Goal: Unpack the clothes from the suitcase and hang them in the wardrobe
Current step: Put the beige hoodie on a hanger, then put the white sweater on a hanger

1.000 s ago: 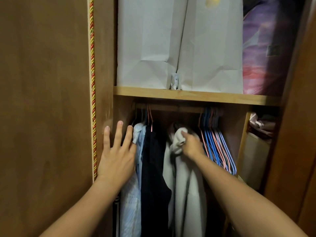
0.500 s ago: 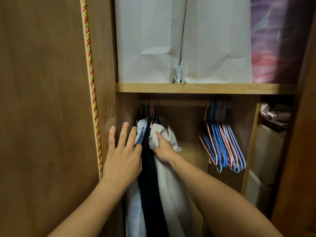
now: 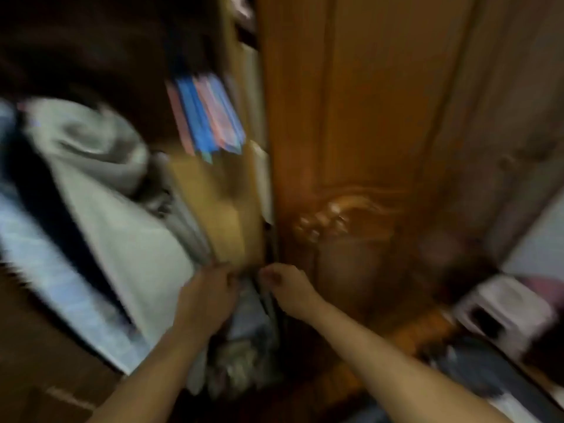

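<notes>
Curling low beside the pale garment (image 3: 122,239), my left hand (image 3: 207,297) seems to touch its hem, though blur hides whether those fingers (image 3: 227,274) grip it; my right hand (image 3: 287,288) is loosely closed on nothing I can make out. A careless tug could drag that soft, folded cloth off its hanger. Above the garment, thin blue and pink hangers (image 3: 210,117) bunch together; right of it stands the glossy carved wardrobe door (image 3: 366,148).
</notes>
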A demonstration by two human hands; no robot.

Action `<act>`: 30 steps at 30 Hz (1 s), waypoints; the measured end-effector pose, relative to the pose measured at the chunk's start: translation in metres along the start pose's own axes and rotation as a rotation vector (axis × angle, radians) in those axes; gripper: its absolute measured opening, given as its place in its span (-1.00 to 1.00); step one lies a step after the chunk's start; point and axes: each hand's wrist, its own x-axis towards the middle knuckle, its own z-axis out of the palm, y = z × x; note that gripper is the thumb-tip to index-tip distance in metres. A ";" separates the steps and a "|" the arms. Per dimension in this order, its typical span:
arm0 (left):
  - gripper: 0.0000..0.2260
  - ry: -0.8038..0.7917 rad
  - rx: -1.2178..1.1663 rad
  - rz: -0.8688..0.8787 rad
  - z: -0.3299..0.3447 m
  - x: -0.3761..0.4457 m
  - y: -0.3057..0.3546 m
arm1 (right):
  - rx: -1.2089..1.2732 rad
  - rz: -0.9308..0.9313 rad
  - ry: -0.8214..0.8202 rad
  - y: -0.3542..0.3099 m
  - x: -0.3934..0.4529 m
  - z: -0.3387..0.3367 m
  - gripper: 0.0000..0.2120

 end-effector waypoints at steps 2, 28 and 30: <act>-0.87 -0.294 -0.087 0.065 0.070 -0.020 0.044 | 0.146 0.319 0.091 0.078 -0.049 -0.015 -0.70; -0.84 -1.319 -0.052 0.291 0.508 -0.240 0.257 | 0.596 1.360 0.840 0.503 -0.528 -0.019 -0.73; -0.80 -1.285 0.087 0.422 0.591 -0.255 0.251 | 0.526 1.337 0.771 0.578 -0.516 -0.008 -0.79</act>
